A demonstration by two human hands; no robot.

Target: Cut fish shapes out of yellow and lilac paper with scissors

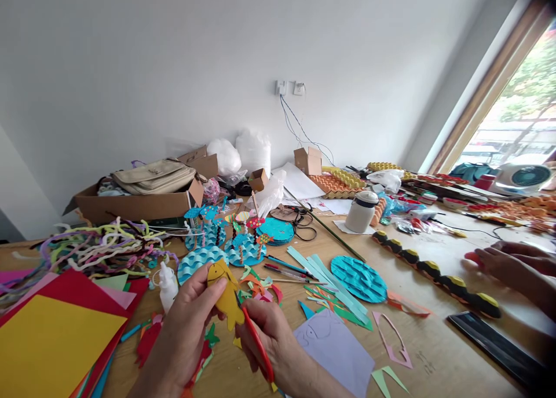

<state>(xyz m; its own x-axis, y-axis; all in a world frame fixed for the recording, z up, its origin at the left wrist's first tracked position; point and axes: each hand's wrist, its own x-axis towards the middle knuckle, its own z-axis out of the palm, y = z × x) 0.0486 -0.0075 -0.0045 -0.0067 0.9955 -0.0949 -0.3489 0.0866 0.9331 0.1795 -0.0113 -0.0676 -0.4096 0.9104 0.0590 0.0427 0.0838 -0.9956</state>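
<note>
Between thumb and fingers, my left hand (pixel 193 305) pinches a yellow paper fish (pixel 226 299) with drawn details near its head. My right hand (pixel 271 334) grips red-handled scissors (pixel 257 340), their blades at the fish's edge near its tail and partly hidden by it. Below and around the hands lie coloured paper scraps (pixel 260 285) and a red paper shape (pixel 150 343). A lilac sheet (pixel 336 351) with a pencilled outline rests beside my right wrist. A white glue bottle (pixel 167 288) stands just left of my left hand.
Coloured paper sheets (pixel 56 340) and pipe cleaners (pixel 108 247) cover the left side. Blue discs with paper fish on stems (pixel 245 247) stand ahead, near a blue crinkled disc (pixel 358 277). Another person's hands (pixel 512 262) work at right, past a black-and-yellow egg-carton strip (pixel 434 270).
</note>
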